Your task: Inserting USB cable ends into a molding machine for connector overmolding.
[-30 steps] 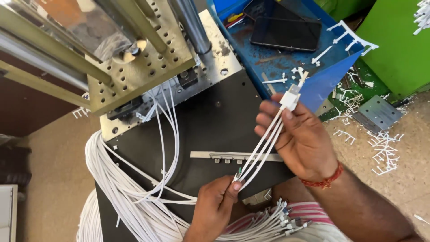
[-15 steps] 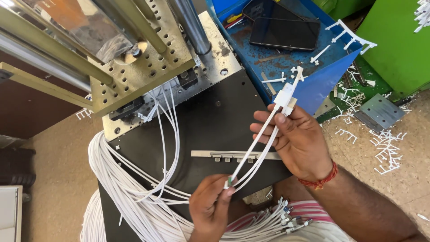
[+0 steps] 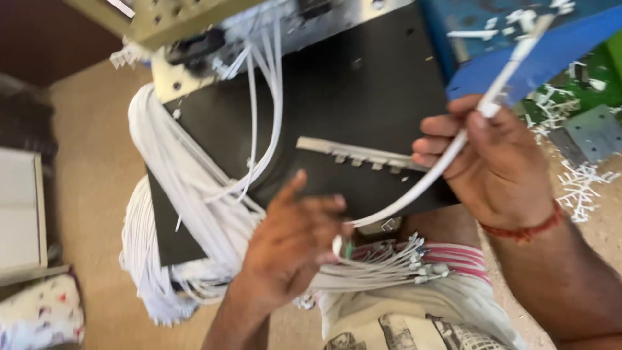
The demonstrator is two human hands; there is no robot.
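Observation:
My right hand (image 3: pixel 495 162) grips a short white cable (image 3: pixel 447 152) near its upper plug end, which points up toward the blue tray. My left hand (image 3: pixel 291 243) pinches the cable's lower end at about mid-frame, fingers closed round it. The cable bends in a curve between the two hands. Under the left hand lies a bundle of similar white cables with bare metal tips (image 3: pixel 395 266), resting across my lap. A thick hank of long white cables (image 3: pixel 175 194) hangs over the left edge of a black plate (image 3: pixel 363 91).
A small metal rail with tabs (image 3: pixel 356 155) is fixed on the black plate. A perforated metal machine base (image 3: pixel 175 19) sits at the top. The blue tray (image 3: pixel 551 45) is at the upper right, with white plastic scraps (image 3: pixel 583 185) on the floor beside it.
The view has dropped and closed in on the hands. The cable, straight before, now curves between them, and my left hand has moved lower over the bundle.

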